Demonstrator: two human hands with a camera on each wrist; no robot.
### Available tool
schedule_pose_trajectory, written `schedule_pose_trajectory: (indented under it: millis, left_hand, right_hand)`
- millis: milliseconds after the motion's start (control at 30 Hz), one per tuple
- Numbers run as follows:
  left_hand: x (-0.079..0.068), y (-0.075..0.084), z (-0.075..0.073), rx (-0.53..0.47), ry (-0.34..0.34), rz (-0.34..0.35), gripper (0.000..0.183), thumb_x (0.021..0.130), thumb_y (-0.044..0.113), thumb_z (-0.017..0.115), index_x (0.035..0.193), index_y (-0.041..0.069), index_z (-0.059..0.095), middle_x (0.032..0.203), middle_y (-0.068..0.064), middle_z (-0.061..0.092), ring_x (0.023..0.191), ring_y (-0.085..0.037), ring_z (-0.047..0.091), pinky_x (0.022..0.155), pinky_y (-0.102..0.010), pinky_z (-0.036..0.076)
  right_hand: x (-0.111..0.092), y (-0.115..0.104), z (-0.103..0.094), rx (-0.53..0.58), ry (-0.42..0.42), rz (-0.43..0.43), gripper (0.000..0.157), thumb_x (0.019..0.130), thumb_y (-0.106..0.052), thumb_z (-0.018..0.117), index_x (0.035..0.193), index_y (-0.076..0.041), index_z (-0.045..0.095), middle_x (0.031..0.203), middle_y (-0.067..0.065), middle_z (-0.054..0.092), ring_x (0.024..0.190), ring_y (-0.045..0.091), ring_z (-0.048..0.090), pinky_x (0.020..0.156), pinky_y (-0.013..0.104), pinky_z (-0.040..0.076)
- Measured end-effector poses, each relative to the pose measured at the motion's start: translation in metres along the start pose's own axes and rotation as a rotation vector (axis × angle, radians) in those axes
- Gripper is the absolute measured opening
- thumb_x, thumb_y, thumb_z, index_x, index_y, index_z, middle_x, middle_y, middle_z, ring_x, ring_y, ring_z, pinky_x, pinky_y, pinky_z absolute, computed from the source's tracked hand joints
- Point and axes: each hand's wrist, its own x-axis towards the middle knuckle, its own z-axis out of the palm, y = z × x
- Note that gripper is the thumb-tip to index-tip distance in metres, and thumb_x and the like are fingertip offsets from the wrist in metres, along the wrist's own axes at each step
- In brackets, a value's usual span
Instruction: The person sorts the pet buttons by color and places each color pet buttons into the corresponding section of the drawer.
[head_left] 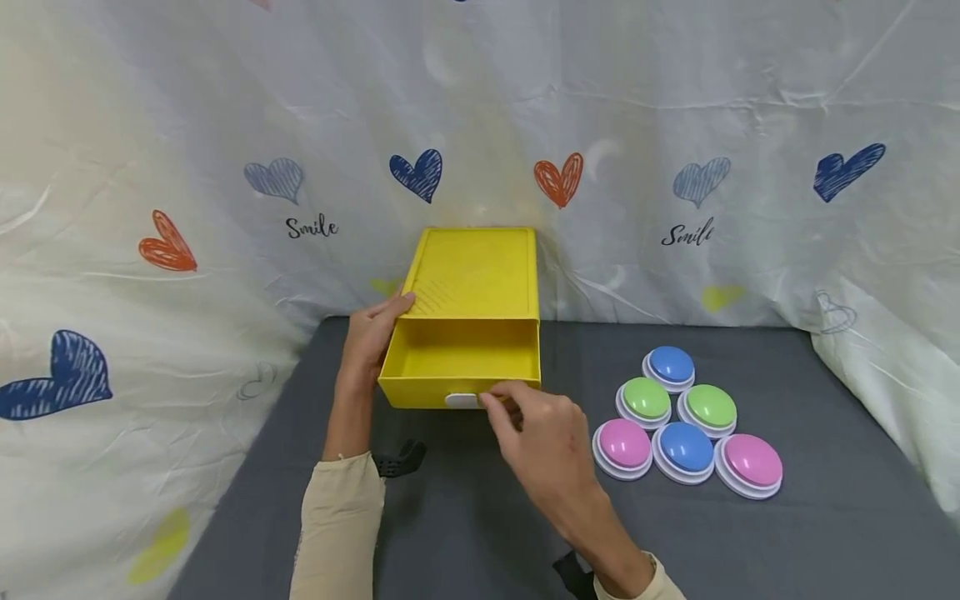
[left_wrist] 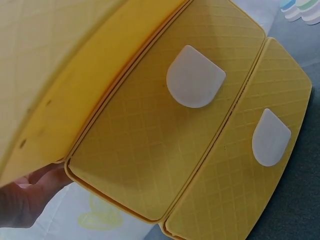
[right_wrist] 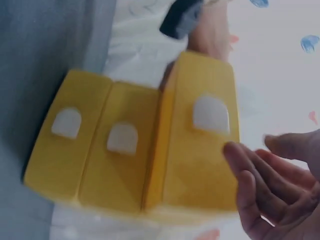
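A yellow drawer cabinet [head_left: 480,271] has its top drawer [head_left: 420,392] pulled out, and I see nothing inside it. Two lower drawers [left_wrist: 145,140] appear closed in the left wrist view, each with a white handle [left_wrist: 197,77]. My left hand [head_left: 369,337] rests against the cabinet's left side, thumb by the top edge; its other fingers are partly hidden. Just right of the top drawer's white handle [head_left: 462,401] is my right hand [head_left: 547,442]. In the right wrist view its loosely bent fingers [right_wrist: 265,175] hold nothing and appear apart from the handle.
Several round push buttons stand on the dark tabletop [head_left: 825,542] at the right, among them a blue button [head_left: 670,365], a green button [head_left: 711,407] and a pink button [head_left: 752,461]. Behind the cabinet hangs a white curtain [head_left: 480,92] printed with hearts.
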Motion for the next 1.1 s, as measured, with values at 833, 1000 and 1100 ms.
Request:
schedule_pose_trajectory:
  millis: [833, 1000, 1100]
  left_hand:
    - [-0.001, -0.002, -0.005, 0.056, 0.04, -0.007, 0.074, 0.097, 0.053, 0.072, 0.156, 0.019, 0.046, 0.167, 0.005, 0.039, 0.157, -0.018, 0.038, 0.128, -0.04, 0.035]
    - [0.0, -0.004, 0.0, 0.081, 0.047, -0.034, 0.076, 0.095, 0.057, 0.071, 0.157, 0.019, 0.046, 0.168, 0.002, 0.038, 0.154, -0.021, 0.042, 0.126, -0.041, 0.038]
    - [0.0, -0.004, 0.002, 0.091, 0.05, -0.046, 0.078, 0.095, 0.059, 0.07, 0.158, 0.019, 0.045, 0.169, -0.001, 0.039, 0.152, -0.023, 0.045, 0.124, -0.041, 0.041]
  right_hand:
    - [-0.049, 0.155, -0.026, -0.275, -0.312, 0.077, 0.038, 0.073, -0.001, 0.092, 0.107, 0.0, 0.074, 0.099, 0.022, 0.066, 0.086, 0.036, 0.064, 0.081, 0.051, 0.056]
    - [-0.049, 0.164, -0.025, -0.254, -0.307, 0.085, 0.036, 0.073, 0.004, 0.09, 0.104, -0.002, 0.075, 0.095, 0.019, 0.069, 0.083, 0.032, 0.064, 0.079, 0.047, 0.055]
    - [-0.049, 0.169, -0.024, -0.238, -0.326, 0.117, 0.035, 0.072, 0.003, 0.089, 0.104, -0.002, 0.076, 0.096, 0.018, 0.072, 0.084, 0.032, 0.067, 0.081, 0.047, 0.056]
